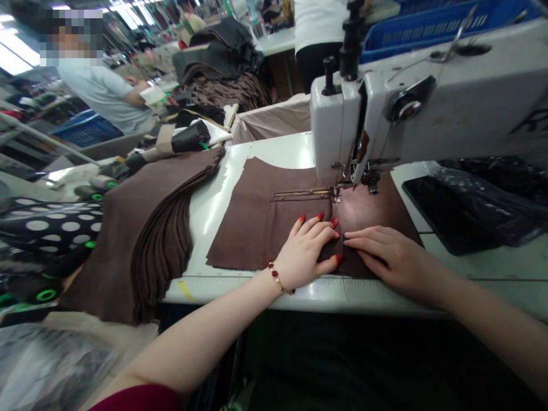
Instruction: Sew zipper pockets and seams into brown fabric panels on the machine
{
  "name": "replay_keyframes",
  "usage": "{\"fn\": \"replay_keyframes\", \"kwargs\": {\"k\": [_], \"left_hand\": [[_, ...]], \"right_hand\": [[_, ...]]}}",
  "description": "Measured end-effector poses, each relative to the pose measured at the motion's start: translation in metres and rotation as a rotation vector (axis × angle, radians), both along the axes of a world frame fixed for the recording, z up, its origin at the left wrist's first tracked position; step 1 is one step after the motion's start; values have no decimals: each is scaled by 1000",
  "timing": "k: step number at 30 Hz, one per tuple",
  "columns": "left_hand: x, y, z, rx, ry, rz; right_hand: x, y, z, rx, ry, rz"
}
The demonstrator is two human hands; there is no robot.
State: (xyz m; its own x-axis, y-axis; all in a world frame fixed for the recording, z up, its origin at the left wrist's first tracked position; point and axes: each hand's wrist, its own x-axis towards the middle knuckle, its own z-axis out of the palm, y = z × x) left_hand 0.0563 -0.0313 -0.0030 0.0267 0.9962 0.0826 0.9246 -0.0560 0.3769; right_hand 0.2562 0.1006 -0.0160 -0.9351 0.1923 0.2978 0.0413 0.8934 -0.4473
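Note:
A brown leather-like panel [244,228] lies flat on the white sewing machine table, under the needle area of the sewing machine [338,125]. A zipper [303,194] set in a narrow slot in the panel ends beside the presser foot [337,196]. My left hand [306,251] rests on the panel below the zipper, palm down and fingers spread. Just right of it, my right hand [389,257] lies on the same panel with its fingers stretched out towards the left fingertips. A small dark spot shows at the right fingertips; I cannot make out what it is.
On the left, a thick stack of brown panels [145,217] overhangs the table edge. A black phone [445,214] and dark plastic wrapping [492,200] lie at the right. Behind the machine stands a blue basket [428,31]. A co-worker [103,85] is at the back left.

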Motion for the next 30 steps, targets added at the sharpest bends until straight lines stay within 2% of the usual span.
{"fn": "replay_keyframes", "kwargs": {"k": [8,16,30], "left_hand": [[0,0,-1,3,-15,2],[0,-1,-1,11,-15,-2],[-1,-1,-1,14,-22,-4]], "right_hand": [[2,12,-4,144,-23,121],[1,2,-4,182,5,67],[2,-1,-10,219,15,54]]}}
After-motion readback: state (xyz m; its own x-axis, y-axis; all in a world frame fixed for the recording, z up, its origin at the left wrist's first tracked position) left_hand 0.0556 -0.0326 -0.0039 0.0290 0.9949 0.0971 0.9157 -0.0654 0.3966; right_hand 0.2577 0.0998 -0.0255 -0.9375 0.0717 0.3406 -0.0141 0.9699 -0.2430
